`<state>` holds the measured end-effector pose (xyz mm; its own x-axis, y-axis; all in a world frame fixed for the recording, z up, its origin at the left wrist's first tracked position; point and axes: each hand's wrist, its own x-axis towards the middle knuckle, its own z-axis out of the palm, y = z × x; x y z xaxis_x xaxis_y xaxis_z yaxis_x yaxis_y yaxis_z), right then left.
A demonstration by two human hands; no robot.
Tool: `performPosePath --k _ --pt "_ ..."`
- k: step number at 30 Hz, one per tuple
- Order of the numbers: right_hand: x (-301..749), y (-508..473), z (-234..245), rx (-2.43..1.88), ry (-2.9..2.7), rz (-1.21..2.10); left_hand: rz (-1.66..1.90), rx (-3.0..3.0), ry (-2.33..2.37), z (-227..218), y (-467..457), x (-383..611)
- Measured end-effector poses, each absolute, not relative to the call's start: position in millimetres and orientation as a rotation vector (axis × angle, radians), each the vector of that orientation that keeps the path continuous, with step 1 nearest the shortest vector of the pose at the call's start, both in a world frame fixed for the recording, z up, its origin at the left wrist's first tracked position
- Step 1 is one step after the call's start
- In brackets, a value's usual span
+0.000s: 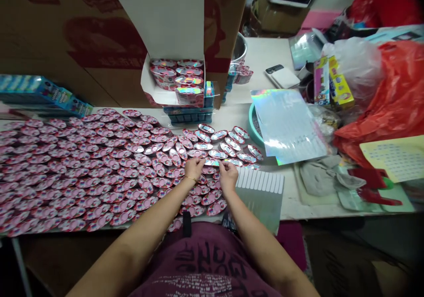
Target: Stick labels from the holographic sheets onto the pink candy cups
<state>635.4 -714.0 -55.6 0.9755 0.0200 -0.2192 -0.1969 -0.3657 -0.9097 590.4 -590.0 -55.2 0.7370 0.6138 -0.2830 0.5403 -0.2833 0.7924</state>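
My left hand pinches one end of a small shiny holographic sticker, and my right hand pinches the other end. The sticker lies along the top of one of the oval pink-and-red packs, stretched level between my fingertips; whether it is stuck down I cannot tell. Many such packs stand close together to the left and around my hands. Those just beyond my hands, like the silver-topped pack, have shiny strips on top. By my right wrist lies a sticker sheet with a row of pale strip shapes along its upper part.
An open white box with more packs stands at the back, before a large brown carton. Blue boxes are at back left. To the right lie holographic sheets over a teal basin, gloves and a red bag.
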Motion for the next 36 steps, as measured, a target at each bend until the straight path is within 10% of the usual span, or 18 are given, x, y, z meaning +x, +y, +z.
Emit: performPosePath --k 22,29,36 --pt "653.8 -712.9 -48.9 -2.429 -0.306 0.158 0.064 2.366 0.881 -57.4 -591.6 607.7" --pt "693.7 -885.5 -30.9 -2.327 0.173 -0.247 0.083 2.080 0.626 -38.4 -614.8 584.1" --pt "657.0 -985.8 -68.2 -2.038 0.504 0.408 -0.266 2.008 0.285 -27.9 -657.8 583.5"
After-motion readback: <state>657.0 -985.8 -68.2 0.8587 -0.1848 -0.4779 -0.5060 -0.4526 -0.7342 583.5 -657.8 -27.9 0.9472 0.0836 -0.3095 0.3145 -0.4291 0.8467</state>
